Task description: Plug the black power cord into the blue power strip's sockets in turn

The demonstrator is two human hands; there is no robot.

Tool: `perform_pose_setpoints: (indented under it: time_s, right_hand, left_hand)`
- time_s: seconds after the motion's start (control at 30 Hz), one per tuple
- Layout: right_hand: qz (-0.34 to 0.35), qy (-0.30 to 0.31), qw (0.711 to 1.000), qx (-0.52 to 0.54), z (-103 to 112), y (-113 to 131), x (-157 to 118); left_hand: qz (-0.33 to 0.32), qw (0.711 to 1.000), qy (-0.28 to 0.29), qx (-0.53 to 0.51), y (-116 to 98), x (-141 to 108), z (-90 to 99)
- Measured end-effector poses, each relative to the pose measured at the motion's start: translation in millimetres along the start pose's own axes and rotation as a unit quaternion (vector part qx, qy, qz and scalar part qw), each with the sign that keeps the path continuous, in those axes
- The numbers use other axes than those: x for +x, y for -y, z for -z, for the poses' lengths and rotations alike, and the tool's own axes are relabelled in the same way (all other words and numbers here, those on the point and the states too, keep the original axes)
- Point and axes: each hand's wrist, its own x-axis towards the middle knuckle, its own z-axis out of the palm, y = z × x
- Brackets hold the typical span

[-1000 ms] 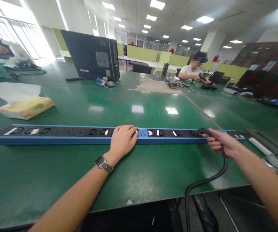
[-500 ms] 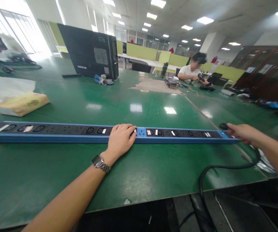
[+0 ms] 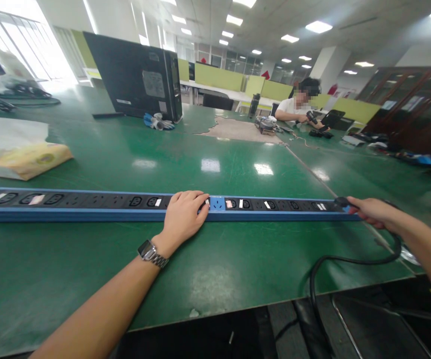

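Plug (image 3: 341,202) in Hand at Strip's (image 3: 151,215) Right End

A person works at a green table (image 3: 238,269) where I stand watching, the long blue-and-black strip lying lengthwise before them. Their left hand (image 3: 185,212), a watch (image 3: 147,250) on its wrist, rests palm down near the middle, fingers together and loosely bent across the top, thumb apart. The right hand (image 3: 370,212) is closed around the plug, fingertips pinching it above the right end; I cannot tell whether plug and strip touch. The black cable (image 3: 312,284) loops beneath that hand and drops over the table's near edge. Beyond sit a tissue box (image 3: 26,162), a computer (image 3: 136,80) with gloves (image 3: 157,121) just beside it, and, farther right, a co-worker (image 3: 289,109).
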Motion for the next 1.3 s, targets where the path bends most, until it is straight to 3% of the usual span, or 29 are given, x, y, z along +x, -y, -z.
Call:
perform_pose_setpoints:
  time_s: [0.1, 0.57, 0.9, 1.3]
  right_hand:
    - [-0.046, -0.007, 0.994, -0.099, -1.3, 5.1, -0.8]
    - [0.008, -0.057, 0.926, -0.372, 1.3, 2.4, 40.2]
    - [0.031, -0.055, 0.899, -0.433, -9.4, -9.5, 42.9]
    - [0.09, -0.052, 0.879, -0.466, -12.2, -55.0, 40.6]
  left_hand:
    - [0.001, 1.0, 0.002, 0.0, 0.5, 0.0, 0.1]
    - [-0.001, 1.0, 0.0, 0.003, 2.3, -0.7, -2.0]
    - [-0.003, 1.0, 0.001, 0.01, 1.3, -0.2, -0.7]
    - [0.002, 1.0, 0.005, 0.005, 0.5, 0.7, -0.5]
